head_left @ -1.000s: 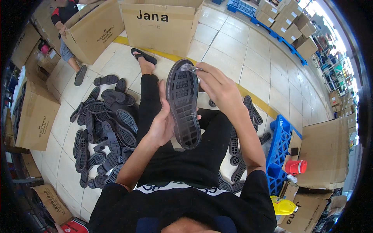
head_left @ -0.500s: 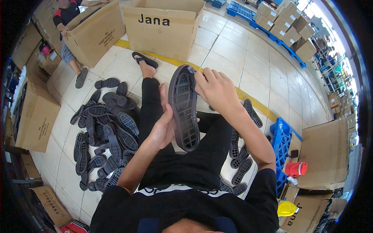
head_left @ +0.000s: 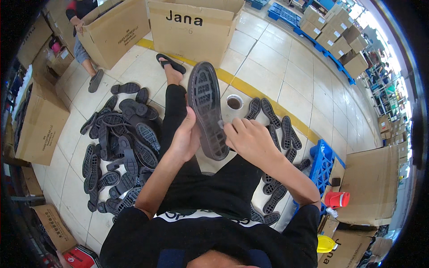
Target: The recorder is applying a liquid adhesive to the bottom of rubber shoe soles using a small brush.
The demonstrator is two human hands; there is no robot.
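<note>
I sit on the tiled floor and hold a black rubber shoe sole (head_left: 207, 108) upright in front of me, tread side facing me. My left hand (head_left: 185, 137) grips its lower left edge. My right hand (head_left: 246, 138) is at the sole's right edge near the middle, fingers pinched on a small pale piece against the rim. A heap of black soles (head_left: 119, 145) lies on the floor to my left. More soles (head_left: 280, 130) lie in rows to my right.
A small cup of dark liquid (head_left: 234, 103) stands beyond the sole. Cardboard boxes (head_left: 192, 26) stand ahead and at the left. A blue plastic crate (head_left: 322, 161) and a red container (head_left: 337, 199) are at my right. Another person's legs (head_left: 85, 60) show at the far left.
My right hand has slid from the top of the sole down its right edge to the middle. The sole has stayed in my left hand.
</note>
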